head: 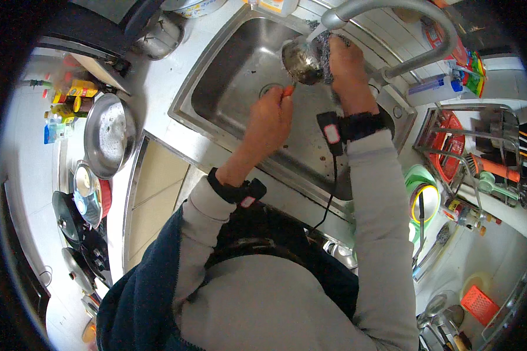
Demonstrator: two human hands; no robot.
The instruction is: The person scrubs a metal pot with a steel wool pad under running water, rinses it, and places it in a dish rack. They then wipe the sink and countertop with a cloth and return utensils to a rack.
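In the upper part of the head view, my left hand grips a thin handle with an orange part near the fingertips. A rounded metal ladle or similar utensil is at the end of that handle, over the stainless steel sink. My right hand presses a grey steel wool scourer against the right side of its bowl. Directly above is the grey tap, with what looks like water falling onto the metal. Fingers of the right hand are partly hidden behind the scourer.
A steel basin with suds stands on the left counter beside bottles. Pan lids lie below it. A wire rack holds a red basket and brushes on the right. A cable hangs from the right wrist across the sink's edge.
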